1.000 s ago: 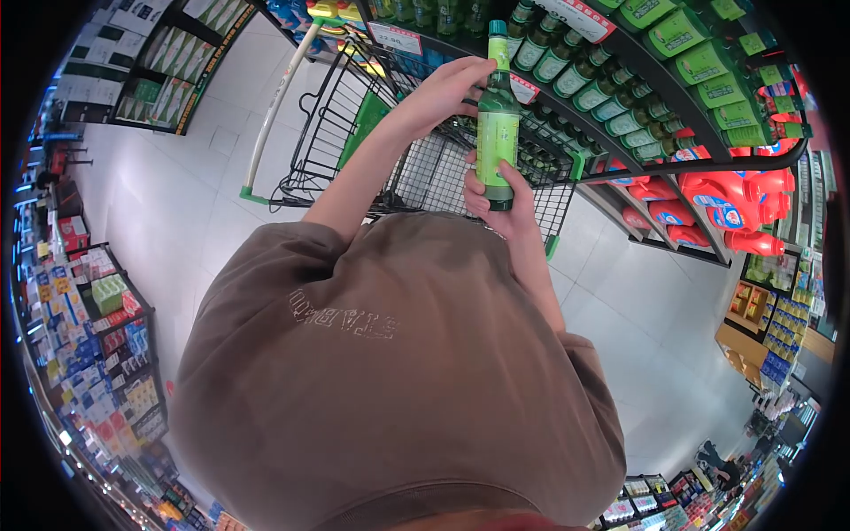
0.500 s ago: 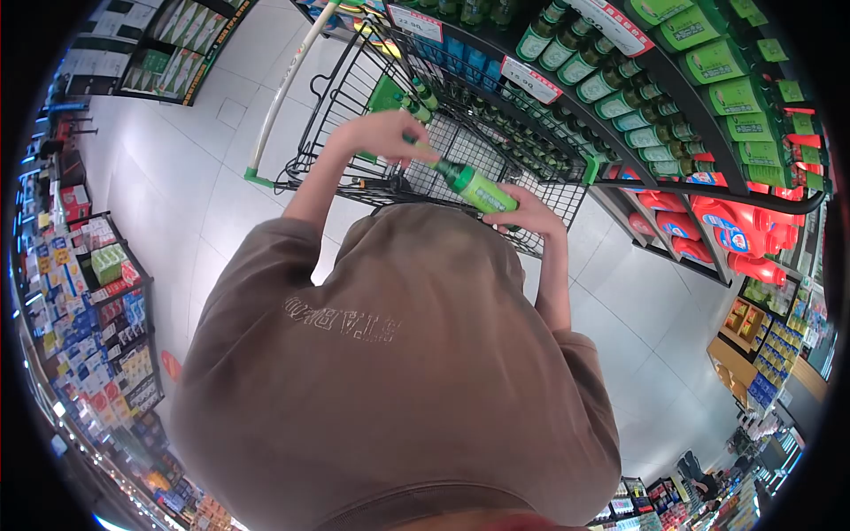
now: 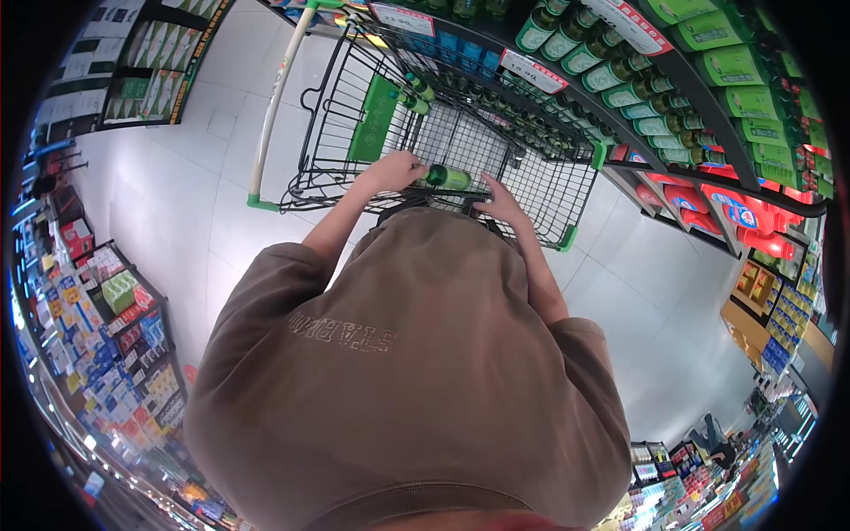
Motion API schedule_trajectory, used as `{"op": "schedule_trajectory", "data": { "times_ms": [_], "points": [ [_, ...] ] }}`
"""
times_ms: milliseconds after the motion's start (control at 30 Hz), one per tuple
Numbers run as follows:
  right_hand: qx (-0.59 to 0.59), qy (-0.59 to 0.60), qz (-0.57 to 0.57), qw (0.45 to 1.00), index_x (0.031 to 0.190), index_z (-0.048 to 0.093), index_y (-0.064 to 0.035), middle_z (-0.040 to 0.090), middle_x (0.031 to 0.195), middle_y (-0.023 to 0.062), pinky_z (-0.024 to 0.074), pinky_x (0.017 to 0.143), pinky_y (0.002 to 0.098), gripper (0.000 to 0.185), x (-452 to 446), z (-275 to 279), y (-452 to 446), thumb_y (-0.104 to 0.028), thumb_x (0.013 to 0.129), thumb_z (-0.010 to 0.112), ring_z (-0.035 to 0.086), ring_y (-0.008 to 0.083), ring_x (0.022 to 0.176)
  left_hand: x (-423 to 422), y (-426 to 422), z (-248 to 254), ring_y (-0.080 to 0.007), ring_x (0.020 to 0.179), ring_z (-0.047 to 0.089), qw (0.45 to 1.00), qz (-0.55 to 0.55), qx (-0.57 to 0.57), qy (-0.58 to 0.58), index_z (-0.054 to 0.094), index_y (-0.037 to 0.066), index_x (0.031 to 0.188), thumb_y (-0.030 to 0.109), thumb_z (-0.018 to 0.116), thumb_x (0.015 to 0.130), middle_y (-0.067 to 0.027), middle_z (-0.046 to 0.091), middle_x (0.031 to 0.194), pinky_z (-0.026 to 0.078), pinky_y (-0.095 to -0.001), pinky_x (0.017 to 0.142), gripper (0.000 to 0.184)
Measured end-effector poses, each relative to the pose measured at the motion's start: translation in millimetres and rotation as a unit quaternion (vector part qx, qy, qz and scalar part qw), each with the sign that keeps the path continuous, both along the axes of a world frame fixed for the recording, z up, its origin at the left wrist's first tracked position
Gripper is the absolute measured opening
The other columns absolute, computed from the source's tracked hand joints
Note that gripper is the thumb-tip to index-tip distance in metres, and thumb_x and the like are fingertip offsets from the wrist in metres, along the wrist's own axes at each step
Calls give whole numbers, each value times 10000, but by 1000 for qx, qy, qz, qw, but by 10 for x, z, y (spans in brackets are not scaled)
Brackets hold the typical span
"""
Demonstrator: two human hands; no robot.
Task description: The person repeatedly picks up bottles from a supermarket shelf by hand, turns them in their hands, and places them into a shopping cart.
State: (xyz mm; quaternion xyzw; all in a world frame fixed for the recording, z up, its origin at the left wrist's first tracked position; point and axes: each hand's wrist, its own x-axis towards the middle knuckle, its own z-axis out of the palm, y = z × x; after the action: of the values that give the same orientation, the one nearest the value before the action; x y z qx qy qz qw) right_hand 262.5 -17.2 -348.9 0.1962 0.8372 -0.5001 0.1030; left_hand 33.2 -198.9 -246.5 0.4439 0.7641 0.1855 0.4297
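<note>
My left hand (image 3: 390, 173) is closed around the neck end of a green bottle (image 3: 450, 178), which lies roughly sideways within the near part of the shopping cart (image 3: 567, 190). Just off the bottle's base is my right hand (image 3: 503, 202), fingers apart and holding nothing. Two more green bottles (image 3: 413, 96) rest in the cart beside its green panel (image 3: 374, 119). The cart's pale handle (image 3: 279, 106) runs along the left.
Shelves of green glass bottles (image 3: 611, 75) with price tags (image 3: 534, 71) border the cart's far side. Red jugs (image 3: 753, 212) stand on shelves to the right. Packaged goods (image 3: 119, 292) fill a display at left. A tiled floor (image 3: 620, 301) surrounds the cart.
The bottle has moved down into the cart, away from my body. My right hand has let go of its base and opened. My left hand has come lower, at the neck end.
</note>
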Motion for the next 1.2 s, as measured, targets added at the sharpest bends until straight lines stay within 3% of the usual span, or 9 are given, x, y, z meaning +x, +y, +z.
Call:
{"op": "schedule_trajectory", "data": {
  "times_ms": [100,167,233,367,500,667,767,867,1200],
  "points": [
    [-54,-165,-93,980,1334,389,-126,566,1155,205,435,915,369,679,304,-49,-17,-294,744,678,544,319,1088,-202,50,-621,-402,778,602,996,37,-41,70,632,-41,852,327,511,875,-254,620,793,478,-440,724,388],
    [32,-182,-54,981,1293,436,-94,571,1154,212,436,917,378,611,623,-143,-53,-303,761,652,551,323,1076,-328,95,-945,-404,794,613,992,54,-55,102,615,-64,799,336,502,879,-268,621,760,486,-457,744,423],
    [26,-249,-96,963,1200,515,-50,576,1136,208,416,942,383,505,709,259,-160,-291,772,633,553,324,1064,-450,142,-1194,-416,807,613,987,122,-67,85,606,-72,801,340,496,880,-295,610,772,491,-461,759,433],
    [99,-276,-125,948,1130,587,-75,550,1176,188,371,963,480,430,1189,-413,-305,-342,793,597,445,359,1184,-708,232,-1899,-411,796,619,984,113,-78,115,603,-69,826,327,480,882,-285,618,787,497,-458,745,419],
    [149,-278,-114,942,1132,585,-98,510,1228,166,333,970,545,415,1146,-283,-376,-342,797,595,365,378,1245,-897,218,-2565,-394,817,625,978,105,-108,144,585,-76,886,329,460,879,-280,623,826,506,-446,743,424],
    [172,-301,-127,929,1149,580,-155,476,1295,165,331,984,538,401,1132,-92,-432,-310,783,631,371,431,1236,-1054,313,-2853,-362,936,611,972,97,-174,124,575,-47,954,368,422,889,-256,621,969,503,-410,812,446],
    [120,-283,-140,941,1167,567,-118,399,1360,166,297,1008,557,430,1176,-139,-419,-318,789,616,269,417,1303,-1065,357,-2981,-347,974,602,971,86,-181,127,579,-31,977,378,400,895,-230,623,999,492,-397,846,454],
    [124,-248,-135,951,1156,574,-106,402,1356,172,309,1021,513,418,1288,-292,-429,-301,789,615,280,424,1295,-1090,348,-3199,-342,976,601,971,85,-181,133,590,-28,982,377,404,892,-225,623,1009,488,-397,850,455],
    [91,-207,-158,961,1112,584,-55,480,1254,247,296,1052,454,387,1177,-85,-405,-227,771,645,344,475,1229,-1212,618,-3099,-347,974,603,953,203,-203,100,594,-26,974,359,497,846,-234,625,990,498,-397,834,417]
  ]
}}
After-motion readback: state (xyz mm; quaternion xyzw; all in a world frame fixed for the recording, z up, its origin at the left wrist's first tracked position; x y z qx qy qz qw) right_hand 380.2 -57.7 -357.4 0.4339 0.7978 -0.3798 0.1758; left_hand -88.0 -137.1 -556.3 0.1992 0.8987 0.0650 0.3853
